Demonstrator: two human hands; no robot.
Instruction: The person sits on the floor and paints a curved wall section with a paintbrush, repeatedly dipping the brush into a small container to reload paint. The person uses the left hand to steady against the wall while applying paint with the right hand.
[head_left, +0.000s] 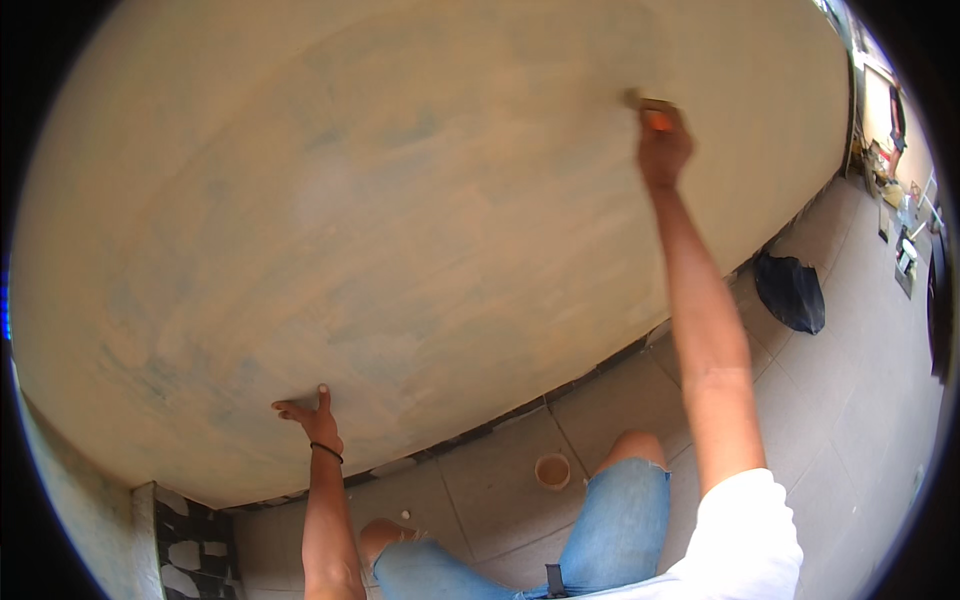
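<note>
A broad wall (450, 247) fills most of the view, coated in patchy beige with bluish-grey streaks. High on its right side, my right hand (666, 146) grips a paintbrush (634, 97); its bristle end is blurred and appears to be against the wall. Something orange shows between the fingers. My left hand (311, 420) rests on the lower left of the wall with thumb and fingers spread, holding nothing. A dark band circles that wrist. Between my knees and the wall, a small round tub (553, 472) with beige contents stands on the floor.
Grey tiles (510, 480) cover the floor, meeting the wall along a dark skirting edge. A black bag or sheet (790, 292) lies at right. Farther off are assorted items (906, 255) and a person (897, 124). A black-and-white patterned step or ledge (191, 555) stands lower left.
</note>
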